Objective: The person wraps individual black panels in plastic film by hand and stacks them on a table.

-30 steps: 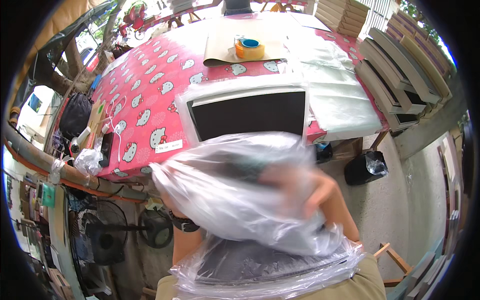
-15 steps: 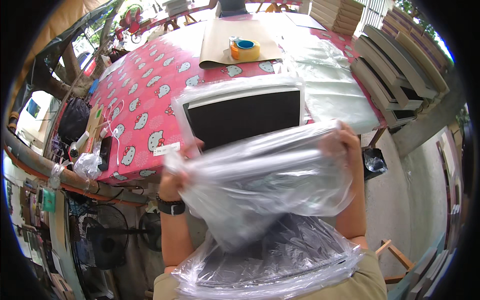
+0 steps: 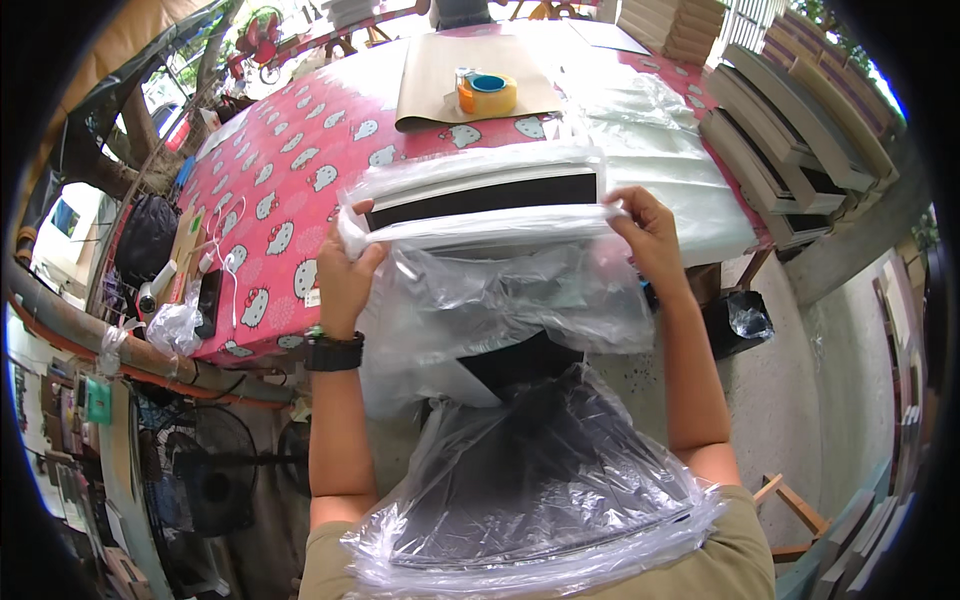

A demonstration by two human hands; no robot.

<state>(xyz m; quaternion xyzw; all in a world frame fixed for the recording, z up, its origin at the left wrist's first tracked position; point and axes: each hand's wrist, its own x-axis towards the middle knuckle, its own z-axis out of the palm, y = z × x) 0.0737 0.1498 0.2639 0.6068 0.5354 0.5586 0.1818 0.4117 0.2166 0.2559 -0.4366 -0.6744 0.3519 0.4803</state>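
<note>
At the table's near edge lies a black, flat panel with a white border point(image 3: 490, 200), set in clear plastic. My left hand point(image 3: 345, 275) pinches the clear plastic sheet point(image 3: 520, 290) at the panel's left side, thumb and fingers closed. On the right side my right hand point(image 3: 650, 235) grips the same sheet between thumb and fingers. The sheet's folded edge crosses the near part of the panel, and its loose crumpled part hangs below. Against my body leans a dark piece wrapped in clear plastic point(image 3: 540, 470).
Farther back on the pink patterned tablecloth point(image 3: 285, 200) are brown paper point(image 3: 430, 75) and tape rolls point(image 3: 488, 95). Clear plastic sheets point(image 3: 660, 150) cover the table's right side. Stacked framed panels point(image 3: 780, 150) rise at the right. A fan point(image 3: 215, 480) stands lower left.
Both hands have moved away from me, drawing the plastic sheet's edge over the near part of the panel. The bunched sheet has dropped and spread out.
</note>
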